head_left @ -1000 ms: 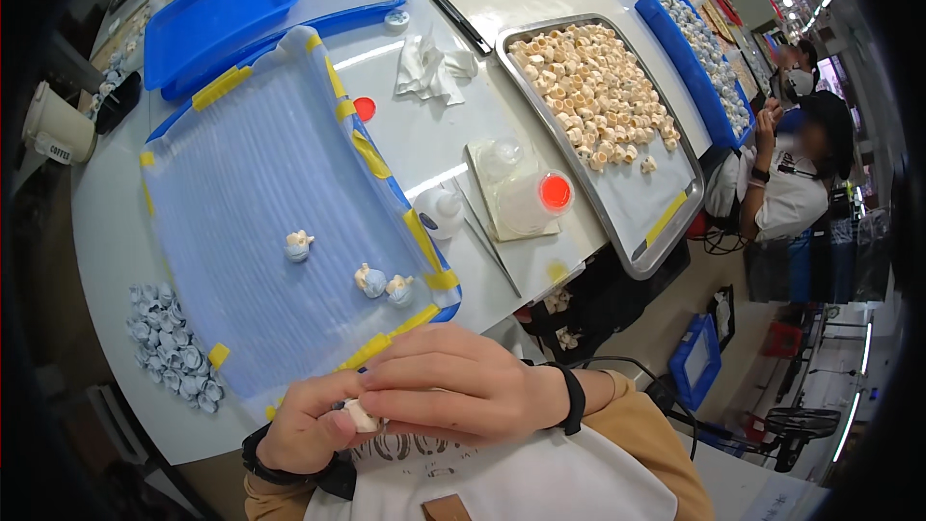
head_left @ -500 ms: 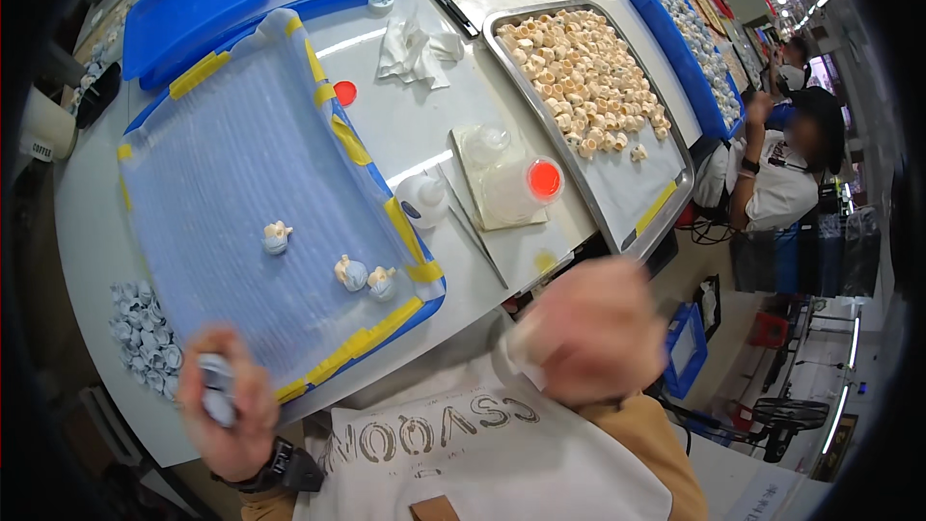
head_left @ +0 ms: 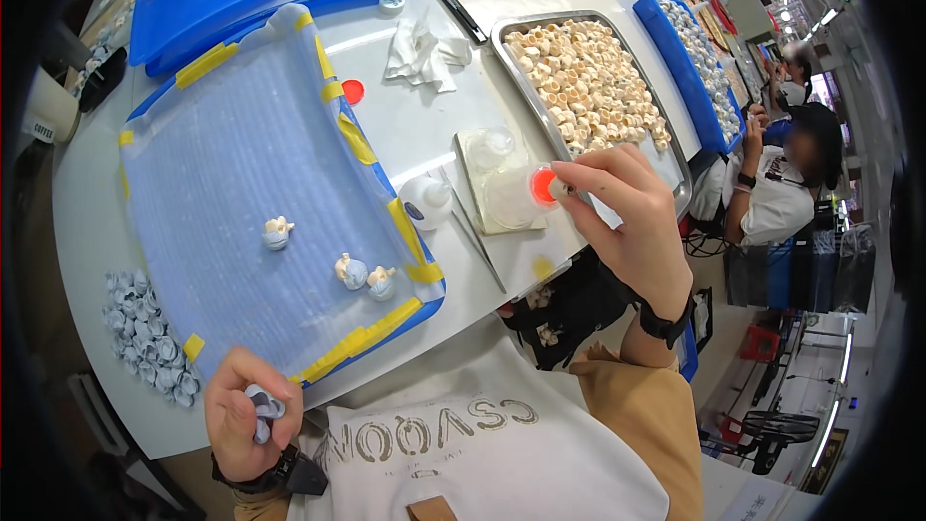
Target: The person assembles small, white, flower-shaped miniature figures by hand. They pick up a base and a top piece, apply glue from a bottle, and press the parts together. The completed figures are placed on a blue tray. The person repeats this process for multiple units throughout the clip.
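Observation:
My left hand (head_left: 231, 415), low at the left by the table's front edge, is closed around grey-blue curved plastic pieces (head_left: 262, 408). My right hand (head_left: 637, 217) is raised over the near end of the metal tray (head_left: 683, 195). Its thumb and fingertips pinch a small cream piece (head_left: 562, 190) in front of a red-topped translucent cup (head_left: 542, 183). On the blue tray lined with translucent film (head_left: 212, 154) lie several small cream and grey-blue figures (head_left: 277, 233). Many loose cream pieces (head_left: 588, 68) fill most of the metal tray.
A pile of grey-blue shells (head_left: 149, 338) lies left of the lined tray. Between the trays are a white squeeze bottle (head_left: 426, 201), tweezers (head_left: 477, 241), crumpled tissue (head_left: 424, 53) and a red lid (head_left: 352, 92). A co-worker (head_left: 786, 174) sits at the right.
My right hand, blurred near my body before, is now farther forward by the cup, pinching a small cream piece. My left hand has shifted slightly right and lower, still holding grey-blue pieces.

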Motion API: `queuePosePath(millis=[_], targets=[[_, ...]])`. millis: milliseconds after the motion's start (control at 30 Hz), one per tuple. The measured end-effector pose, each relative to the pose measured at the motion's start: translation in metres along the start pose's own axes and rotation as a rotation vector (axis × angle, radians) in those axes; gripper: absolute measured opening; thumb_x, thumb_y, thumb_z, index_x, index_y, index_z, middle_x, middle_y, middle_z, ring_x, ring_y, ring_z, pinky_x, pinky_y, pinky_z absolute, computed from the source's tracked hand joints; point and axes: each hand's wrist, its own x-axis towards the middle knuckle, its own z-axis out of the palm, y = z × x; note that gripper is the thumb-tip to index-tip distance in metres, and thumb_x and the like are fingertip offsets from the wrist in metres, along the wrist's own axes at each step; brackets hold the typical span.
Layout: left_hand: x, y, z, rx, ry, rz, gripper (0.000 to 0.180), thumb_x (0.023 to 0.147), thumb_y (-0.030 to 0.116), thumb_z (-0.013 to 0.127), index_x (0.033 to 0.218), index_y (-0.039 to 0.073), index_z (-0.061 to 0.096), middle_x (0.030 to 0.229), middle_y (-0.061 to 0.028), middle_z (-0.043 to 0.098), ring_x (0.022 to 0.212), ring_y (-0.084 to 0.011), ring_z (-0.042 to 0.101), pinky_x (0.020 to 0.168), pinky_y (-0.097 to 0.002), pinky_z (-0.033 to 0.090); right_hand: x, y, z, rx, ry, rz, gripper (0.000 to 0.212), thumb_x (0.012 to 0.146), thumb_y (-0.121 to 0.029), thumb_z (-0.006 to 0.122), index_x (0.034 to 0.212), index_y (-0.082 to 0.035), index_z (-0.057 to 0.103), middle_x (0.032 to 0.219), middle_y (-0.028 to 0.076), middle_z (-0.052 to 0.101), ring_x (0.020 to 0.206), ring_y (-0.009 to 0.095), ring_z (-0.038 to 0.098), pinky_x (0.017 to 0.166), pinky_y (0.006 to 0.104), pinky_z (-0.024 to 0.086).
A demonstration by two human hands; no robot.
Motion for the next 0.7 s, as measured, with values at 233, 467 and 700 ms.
queuePosePath(millis=[233,467,700], targets=[[0.002,-0.004,-0.002,-0.073,0.055,-0.056,0.051,0.095,0.043,0.041,0.090,-0.007,0.051,0.050,-0.0021,0.042,0.041,-0.0072,0.036,0.038,-0.0212,0.027,-0.002,0.002,0.002,-0.030,-0.025,0.011,0.021,0.070,0.000,0.067,0.091,-0.003,0.064,0.083,0.007,0.059,0.077,0.025,0.054,0.070,0.0350,0.044],[0.005,0.002,0.005,-0.019,0.058,-0.077,0.043,0.095,0.037,0.039,0.104,-0.004,0.047,0.055,-0.0071,0.049,0.041,-0.0075,0.036,0.037,-0.0201,0.028,-0.006,0.001,0.002,-0.034,0.021,0.016,0.021,0.070,-0.001,0.069,0.090,-0.003,0.065,0.082,0.007,0.060,0.075,0.024,0.054,0.067,0.0342,0.045],[0.010,0.002,0.012,-0.004,0.011,-0.131,0.050,0.090,0.038,0.050,0.110,-0.008,0.047,0.074,-0.0148,0.059,0.050,-0.0068,0.044,0.043,-0.0192,0.031,-0.027,0.003,0.020,0.016,0.248,0.087,0.024,0.068,0.001,0.071,0.091,-0.003,0.065,0.086,0.009,0.062,0.073,0.023,0.057,0.064,0.0303,0.046]])
